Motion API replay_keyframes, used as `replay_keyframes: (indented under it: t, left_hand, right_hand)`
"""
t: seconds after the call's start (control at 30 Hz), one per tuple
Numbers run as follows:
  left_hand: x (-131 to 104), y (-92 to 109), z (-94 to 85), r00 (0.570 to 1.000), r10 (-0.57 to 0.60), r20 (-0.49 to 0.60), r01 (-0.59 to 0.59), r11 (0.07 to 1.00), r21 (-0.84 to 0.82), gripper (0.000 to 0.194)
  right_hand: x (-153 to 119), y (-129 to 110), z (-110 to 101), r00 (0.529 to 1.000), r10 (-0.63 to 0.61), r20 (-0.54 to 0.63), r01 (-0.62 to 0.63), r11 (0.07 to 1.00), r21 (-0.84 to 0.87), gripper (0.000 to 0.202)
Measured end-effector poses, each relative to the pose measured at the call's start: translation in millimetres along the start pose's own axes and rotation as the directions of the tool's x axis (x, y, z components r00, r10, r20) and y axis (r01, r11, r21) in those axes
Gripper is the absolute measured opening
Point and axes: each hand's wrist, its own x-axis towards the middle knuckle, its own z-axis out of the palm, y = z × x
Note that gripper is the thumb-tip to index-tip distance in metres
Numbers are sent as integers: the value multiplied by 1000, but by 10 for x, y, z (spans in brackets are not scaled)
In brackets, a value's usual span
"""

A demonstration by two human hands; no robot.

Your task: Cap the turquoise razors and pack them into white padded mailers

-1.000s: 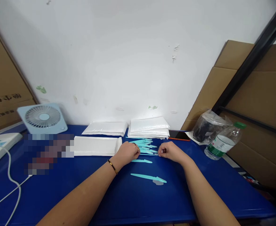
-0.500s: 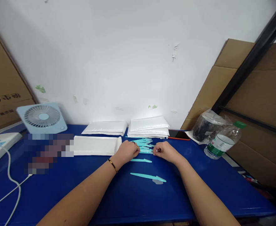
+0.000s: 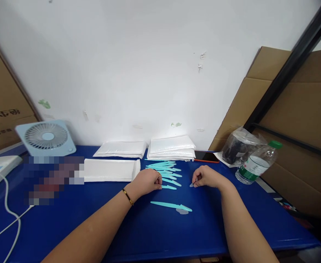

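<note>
Several turquoise razor-like sticks (image 3: 165, 168) lie in a loose pile on the blue table. My left hand (image 3: 148, 181) is closed at the pile's front left, its fingertips on the handle of a turquoise stick (image 3: 169, 187). To the right of the pile, my right hand (image 3: 205, 178) pinches a small translucent cap (image 3: 191, 185), apart from the sticks. Nearer the front edge lies a single turquoise stick (image 3: 165, 205) with another translucent cap (image 3: 182, 211) against its right end.
White padded packets (image 3: 171, 146) stand stacked behind the pile, with a flat white packet (image 3: 108, 170) left of it. A phone (image 3: 206, 157), a bagged dark cup (image 3: 233, 148) and a bottle (image 3: 256, 166) are at the right. A fan (image 3: 48, 138) and power strip (image 3: 1, 166) occupy the left.
My right hand has moved right, away from the pile, and a translucent cap now shows in its fingers. My left hand has shifted slightly toward the front.
</note>
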Motion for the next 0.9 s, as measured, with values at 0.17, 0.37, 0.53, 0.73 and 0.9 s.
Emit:
replay_keyframes:
  t: [0.17,0.37,0.53,0.73,0.9]
  left_hand:
    - [43,2,60,1000,-10,-25,9,1000,-14,10]
    - [35,-9,75,999,-51,-5,51,996,-73,13]
    - [27,5,100,996,-85,42,90,986,-141,13]
    - [31,28,90,995,-86,42,90,989,-120,12]
    - [31,21,88,998,-59,19,61,993,-104,10]
  right_hand:
    - [91,-282,186,992,-121,33,121,993,18,17]
    - [75,-336,222,993,-121,16,120,991,55,17]
    - [97,-334,236,993,-108,49,99,982,160,17]
    - [136,-362,287,990,-137,46,129,981,143,18]
    - [153,-375,305,986,-163,37,157,979,129,19]
